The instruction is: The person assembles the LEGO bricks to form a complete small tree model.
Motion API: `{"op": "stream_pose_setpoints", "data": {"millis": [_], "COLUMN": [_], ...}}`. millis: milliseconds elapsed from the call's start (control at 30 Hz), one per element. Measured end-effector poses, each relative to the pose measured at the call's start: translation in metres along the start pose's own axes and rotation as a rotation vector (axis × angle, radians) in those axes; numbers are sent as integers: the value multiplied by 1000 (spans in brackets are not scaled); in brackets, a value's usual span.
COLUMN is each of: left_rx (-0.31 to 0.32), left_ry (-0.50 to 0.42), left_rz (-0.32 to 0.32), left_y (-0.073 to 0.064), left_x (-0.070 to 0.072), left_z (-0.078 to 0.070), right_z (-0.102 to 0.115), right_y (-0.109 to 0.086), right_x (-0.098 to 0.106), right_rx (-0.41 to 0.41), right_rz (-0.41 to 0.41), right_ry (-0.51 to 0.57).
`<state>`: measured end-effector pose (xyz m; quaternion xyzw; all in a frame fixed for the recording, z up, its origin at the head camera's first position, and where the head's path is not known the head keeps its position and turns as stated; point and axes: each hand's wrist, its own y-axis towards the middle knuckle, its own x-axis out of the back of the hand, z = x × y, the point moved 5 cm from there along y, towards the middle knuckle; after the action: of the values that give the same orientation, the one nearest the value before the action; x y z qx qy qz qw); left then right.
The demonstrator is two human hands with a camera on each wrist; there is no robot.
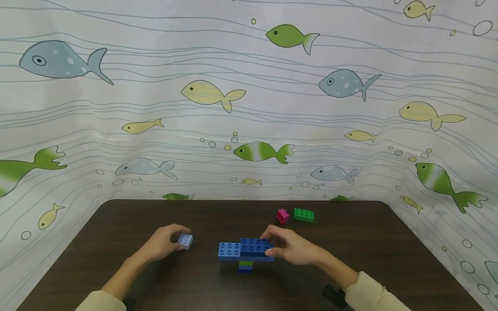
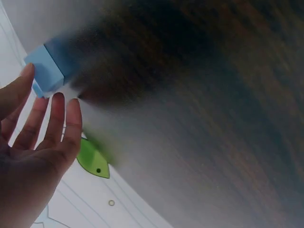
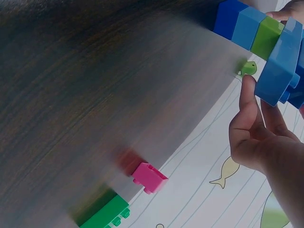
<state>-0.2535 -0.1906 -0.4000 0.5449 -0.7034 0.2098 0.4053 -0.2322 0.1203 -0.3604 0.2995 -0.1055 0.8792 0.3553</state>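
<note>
In the head view my left hand is at a light blue brick on the dark table, with thumb and fingertip at its sides. The left wrist view shows the thumb against this brick, other fingers spread below. My right hand pinches a dark blue eight-stud brick on the right half of a T-shaped build. Under it lie medium blue bricks, carried by a narrow column with a lime green brick. The right wrist view shows blue bricks below the lime green one.
Behind my right hand lie a pink brick and a green eight-stud brick, near the table's back edge. A white wall covering with printed fish rises behind the table and along both sides.
</note>
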Motion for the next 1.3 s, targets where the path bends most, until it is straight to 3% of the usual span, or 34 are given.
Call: {"op": "stream_pose_setpoints", "data": {"millis": [200,633,867,1067,1300], "left_rx": [9,58,88,72,24], "left_ry": [6,-58,-51,-67,-136], "left_rz": [-22,1,-47,-127,-143], "left_y": [1,0,0,-1,-6], "left_x": [-1,-5,4,16,18], "left_z": [2,2,-3,-25,-70], "right_z": [0,0,0,-1,-1], "right_y": [0,0,1,2,2], "right_x": [0,0,1,2,3], "right_rx": [9,13,11,-1,5], "right_rz": [-1,5,6,7,7], "right_ry": [0,10,9,7,-1]}}
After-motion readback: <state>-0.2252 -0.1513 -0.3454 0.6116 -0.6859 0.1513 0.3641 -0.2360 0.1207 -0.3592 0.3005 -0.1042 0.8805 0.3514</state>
